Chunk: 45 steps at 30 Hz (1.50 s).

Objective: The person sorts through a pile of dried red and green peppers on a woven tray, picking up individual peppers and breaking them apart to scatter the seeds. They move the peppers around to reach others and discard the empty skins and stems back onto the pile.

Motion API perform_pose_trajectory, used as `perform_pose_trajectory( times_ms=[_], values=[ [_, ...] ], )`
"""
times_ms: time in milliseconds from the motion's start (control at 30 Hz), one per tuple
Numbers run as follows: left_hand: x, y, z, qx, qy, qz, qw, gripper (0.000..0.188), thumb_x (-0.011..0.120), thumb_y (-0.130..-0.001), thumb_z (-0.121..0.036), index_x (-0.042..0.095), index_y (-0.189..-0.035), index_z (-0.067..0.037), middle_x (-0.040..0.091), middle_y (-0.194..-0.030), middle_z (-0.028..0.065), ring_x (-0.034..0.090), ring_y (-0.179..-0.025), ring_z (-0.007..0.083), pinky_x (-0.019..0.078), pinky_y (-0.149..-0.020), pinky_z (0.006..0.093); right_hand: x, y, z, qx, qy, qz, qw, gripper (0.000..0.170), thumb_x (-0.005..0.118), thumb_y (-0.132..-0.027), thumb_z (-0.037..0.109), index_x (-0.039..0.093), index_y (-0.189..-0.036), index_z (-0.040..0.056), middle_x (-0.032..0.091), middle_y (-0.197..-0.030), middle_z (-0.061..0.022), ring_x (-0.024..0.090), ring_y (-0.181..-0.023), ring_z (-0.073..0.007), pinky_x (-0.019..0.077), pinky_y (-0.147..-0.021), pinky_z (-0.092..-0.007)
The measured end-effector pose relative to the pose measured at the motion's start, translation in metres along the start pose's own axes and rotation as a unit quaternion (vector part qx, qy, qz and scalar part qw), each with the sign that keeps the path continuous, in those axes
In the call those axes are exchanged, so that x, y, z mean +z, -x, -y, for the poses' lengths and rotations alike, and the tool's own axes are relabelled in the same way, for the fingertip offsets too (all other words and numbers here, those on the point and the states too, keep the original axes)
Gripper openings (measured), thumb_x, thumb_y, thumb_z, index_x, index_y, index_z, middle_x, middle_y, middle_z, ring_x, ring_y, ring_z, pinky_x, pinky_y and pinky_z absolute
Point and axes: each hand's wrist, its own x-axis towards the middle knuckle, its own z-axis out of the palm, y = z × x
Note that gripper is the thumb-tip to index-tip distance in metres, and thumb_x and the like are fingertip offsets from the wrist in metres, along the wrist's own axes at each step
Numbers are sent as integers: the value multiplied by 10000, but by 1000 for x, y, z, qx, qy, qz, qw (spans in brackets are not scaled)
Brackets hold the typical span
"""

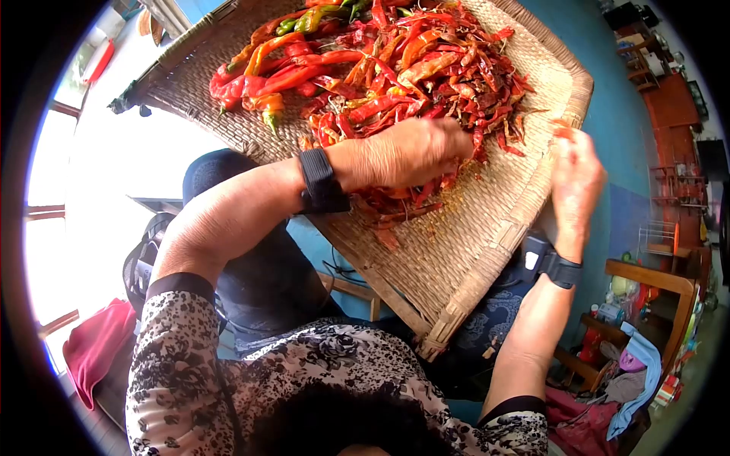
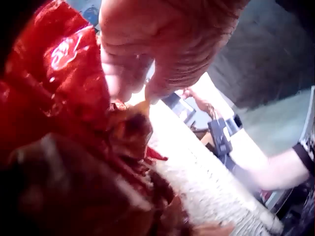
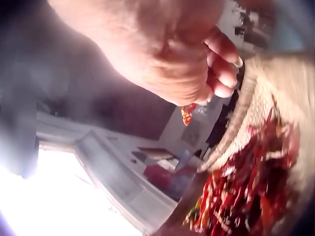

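Red, orange and green chilies (image 1: 426,64) lie heaped on a woven tray (image 1: 426,266). Over the heap's lower right part is the left hand (image 1: 414,152), its fingers curled downward. The left wrist view shows the left hand's (image 2: 167,44) fingertips pinching the yellowish tip of a wrinkled dried chili (image 2: 130,130). Beyond the tray's right edge, the right hand (image 1: 579,182) is raised with bent fingers, and a small orange-red chili piece (image 1: 561,124) shows at its fingertips. That piece (image 3: 187,115) hangs below the right hand (image 3: 172,59) in the right wrist view.
The tray rests across the person's lap, its near corner close to the torso. Small yellow seeds (image 1: 449,220) are scattered on the weave. A wooden chair (image 1: 661,277) with clothes stands at the right, and a pink cloth (image 1: 97,349) is at the lower left.
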Motion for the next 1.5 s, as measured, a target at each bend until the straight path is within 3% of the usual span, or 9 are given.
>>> perform_pose_trajectory(
  times_ms=[67, 200, 267, 333, 467, 733, 867, 1100, 1500],
  values=[
    [19, 4, 8, 118, -135, 33, 983, 308, 622, -782, -109, 577, -1084, -63, 552, -1163, 131, 585, -987, 295, 520, -774, 389, -18, -3, -41, -17, 51, -94, 994, 190, 573, -912, 184, 646, -1071, 111, 681, -784, -108, 652, -716, -190, 499, -648, -342],
    [14, 7, -9, 156, -263, 170, 937, 330, 598, -785, -148, 580, -1108, -86, 502, -1256, 100, 512, -1115, 251, 492, -841, 363, -52, -1, -47, 210, 309, -16, 928, 263, 617, -886, 230, 631, -1126, 122, 682, -974, -125, 651, -863, -335, 502, -710, -423],
    [20, 7, -6, 178, -252, 159, 938, 311, 595, -779, -180, 580, -1079, -99, 499, -1250, 85, 508, -1103, 225, 478, -849, 365, -44, 4, -59, 71, 387, -95, 915, 296, 633, -874, 219, 615, -1154, 126, 661, -1013, -133, 628, -925, -329, 491, -775, -420],
    [25, 6, -6, 162, -289, 149, 932, 262, 614, -753, -195, 567, -990, -94, 523, -1150, 75, 511, -1073, 230, 480, -829, 372, -30, 1, -53, -33, 230, -74, 970, 318, 668, -846, 189, 610, -1144, 92, 650, -978, -148, 625, -892, -296, 499, -784, -372],
    [21, 6, -3, 161, -253, 121, 946, 225, 625, -737, -180, 529, -905, -64, 529, -1026, 77, 527, -1023, 253, 495, -798, 376, 4, 7, 8, -32, -99, 227, 968, 253, 630, -820, 32, 611, -1073, 33, 642, -898, -165, 645, -768, -267, 519, -681, -367],
    [-10, 6, 3, 32, -120, 9, 992, 205, 547, -790, -42, 537, -992, -12, 558, -925, 143, 581, -850, 342, 505, -731, 400, 57, 18, 40, -122, 36, 460, 879, 169, 622, -764, 12, 573, -921, -26, 597, -977, -215, 573, -891, -403, 469, -753, -443],
    [-4, 18, 22, 83, -238, -42, 967, 168, 542, -805, -93, 557, -965, -43, 545, -1016, 117, 539, -981, 285, 483, -806, 358, 72, 26, 36, -255, 33, 326, 910, 178, 628, -763, 23, 544, -913, -23, 599, -904, -209, 566, -879, -408, 456, -742, -458],
    [-5, 22, 19, 55, -323, 31, 944, 156, 554, -796, -142, 576, -935, -71, 533, -1016, 90, 522, -991, 258, 483, -807, 343, 63, 16, 55, -92, 75, 412, 903, 318, 671, -737, 16, 485, -993, -5, 595, -904, -243, 556, -894, -437, 441, -715, -490],
    [16, 16, -2, 152, -318, 80, 932, 261, 531, -844, -207, 587, -1098, -186, 519, -1053, -3, 493, -1045, 186, 416, -876, 365, 65, 28, 21, -100, 21, 327, 939, 458, 552, -753, -64, 480, -1191, 49, 540, -1094, -296, 564, -957, -461, 480, -801, -499]
  ],
)
